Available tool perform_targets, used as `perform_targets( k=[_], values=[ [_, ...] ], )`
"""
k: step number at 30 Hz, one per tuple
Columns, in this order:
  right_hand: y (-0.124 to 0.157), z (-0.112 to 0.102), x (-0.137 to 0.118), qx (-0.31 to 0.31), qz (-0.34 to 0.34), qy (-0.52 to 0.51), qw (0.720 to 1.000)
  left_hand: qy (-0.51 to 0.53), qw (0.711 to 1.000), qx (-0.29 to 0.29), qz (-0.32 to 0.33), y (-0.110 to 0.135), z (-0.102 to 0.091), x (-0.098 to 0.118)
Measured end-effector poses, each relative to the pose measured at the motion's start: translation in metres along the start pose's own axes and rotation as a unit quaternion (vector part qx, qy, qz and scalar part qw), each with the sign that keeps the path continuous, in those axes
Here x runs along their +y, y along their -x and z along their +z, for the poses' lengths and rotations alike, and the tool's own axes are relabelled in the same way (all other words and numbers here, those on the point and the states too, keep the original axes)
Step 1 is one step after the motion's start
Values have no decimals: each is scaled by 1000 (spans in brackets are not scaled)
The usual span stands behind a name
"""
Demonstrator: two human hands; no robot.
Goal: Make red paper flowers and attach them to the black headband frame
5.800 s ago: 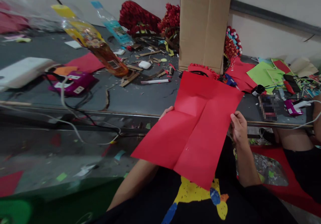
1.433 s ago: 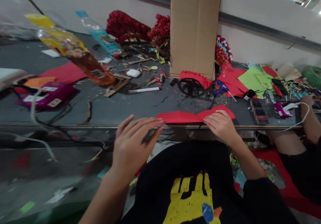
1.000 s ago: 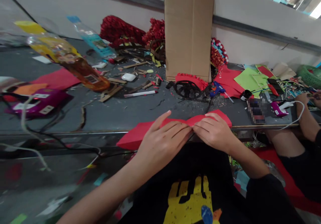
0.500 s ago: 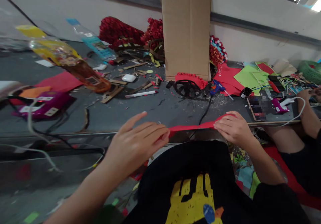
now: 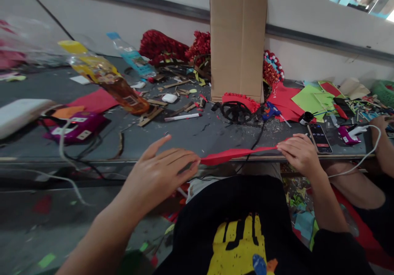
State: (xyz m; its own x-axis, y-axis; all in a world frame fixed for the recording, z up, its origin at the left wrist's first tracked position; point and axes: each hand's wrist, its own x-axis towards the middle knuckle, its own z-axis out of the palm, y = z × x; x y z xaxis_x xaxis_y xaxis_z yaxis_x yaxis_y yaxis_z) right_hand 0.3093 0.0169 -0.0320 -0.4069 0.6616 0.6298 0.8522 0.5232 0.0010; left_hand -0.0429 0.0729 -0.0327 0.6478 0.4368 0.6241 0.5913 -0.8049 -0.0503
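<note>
A long red strip of folded paper (image 5: 229, 155) stretches between my two hands at the table's front edge. My left hand (image 5: 168, 168) has its fingers curled together around the strip's left end, with one digit raised apart. The other end is pinched in the fingers of my right hand (image 5: 298, 152), which hides that tip. Beyond the strip on the table lie a black mask-like frame (image 5: 235, 111), a blue glue gun (image 5: 271, 110) and a white marker (image 5: 183, 117). A phone (image 5: 320, 138) with a lit screen rests just right of my right hand.
An upright cardboard sheet (image 5: 238, 41) stands at the back. Two bottles, a yellow-capped one (image 5: 113, 82) and a blue-capped one (image 5: 134, 57), are at left near a purple power strip (image 5: 78, 127). Red paper (image 5: 285, 100), scraps and another person's arm (image 5: 383, 143) are at right.
The hands have moved further apart, and more of the red strip shows between them. The camera view has shifted left, so the table's things appear further right.
</note>
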Motion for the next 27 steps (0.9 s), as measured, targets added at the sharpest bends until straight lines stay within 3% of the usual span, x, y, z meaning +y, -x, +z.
perform_targets(
  k=[4, 6, 8, 11, 13, 17, 22, 25, 27],
  values=[
    [1, 10, -3, -1, 6, -7, 1000, -74, 994, 52, -67, -1, -1, 10],
    [-4, 15, -10, 16, 1, -6, 1000, -113, 980, 107, -123, -7, 0, 27],
    [-10, 20, -19, 29, -20, -12, 999, -102, 976, 159, -109, -16, 3, 49],
    [-19, 23, -33, 26, -53, -35, 998, -14, 994, 101, -43, -28, 15, 74],
    [-21, 23, -40, 19, -66, -42, 997, 16, 998, 61, -27, -33, 25, 79],
    [-17, 19, -42, 27, -68, -43, 996, 53, 998, 25, -35, -30, 35, 71],
    [-1, 14, -18, 35, -5, -4, 999, 34, 997, 30, -58, -16, 32, 54],
    [3, 6, -7, 87, 52, 12, 995, 27, 995, 33, -88, -8, 29, 44],
    [2, -4, -15, 137, 93, -30, 986, 26, 992, 40, -118, -4, 27, 38]
  ],
)
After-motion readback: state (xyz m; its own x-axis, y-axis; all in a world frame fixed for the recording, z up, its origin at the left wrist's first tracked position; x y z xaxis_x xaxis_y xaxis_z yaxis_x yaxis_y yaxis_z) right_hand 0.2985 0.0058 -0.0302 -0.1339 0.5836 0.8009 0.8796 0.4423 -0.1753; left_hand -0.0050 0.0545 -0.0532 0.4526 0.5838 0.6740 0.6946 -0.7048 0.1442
